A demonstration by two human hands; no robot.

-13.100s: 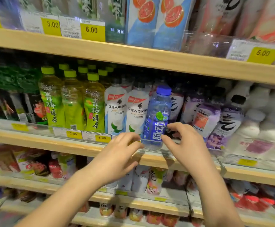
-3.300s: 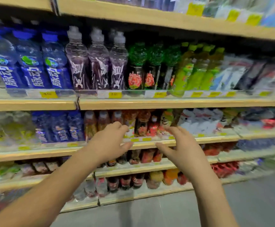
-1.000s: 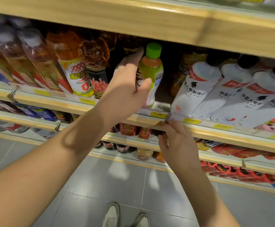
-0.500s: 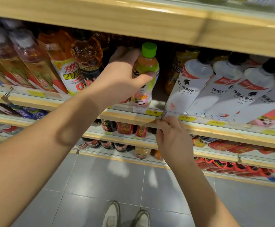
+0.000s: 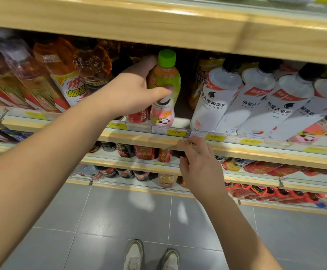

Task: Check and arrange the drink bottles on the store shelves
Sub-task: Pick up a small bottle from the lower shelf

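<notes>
The left hand [image 5: 131, 92] grips a small plastic bottle with a bright green cap and a green-and-pink label [image 5: 164, 90]. The thumb lies across the front of the label and the fingers wrap behind the shoulder, so the bottle's left side is hidden. The bottle stands roughly upright at the front edge of the wooden shelf [image 5: 139, 139], just behind the clear price rail. Orange liquid shows under the cap, and a panda is printed near the base.

The right hand [image 5: 199, 164] is seen from the back. Its bent fingertips touch the shelf's front edge below a yellow price tag [image 5: 214, 137]. Whether they pinch the edge or only rest on it cannot be told.

A red-labelled bottle [image 5: 139, 115] just left of the held one is mostly covered by the left hand. To the right, past a gap, stand white bottles with black caps [image 5: 217, 98], their caps dark under the upper wooden shelf [image 5: 158, 22]. To the left, blurred amber bottles with red-and-yellow labels [image 5: 65, 80] run out of view. The bottles on the lower shelves are too smeared to read.
</notes>
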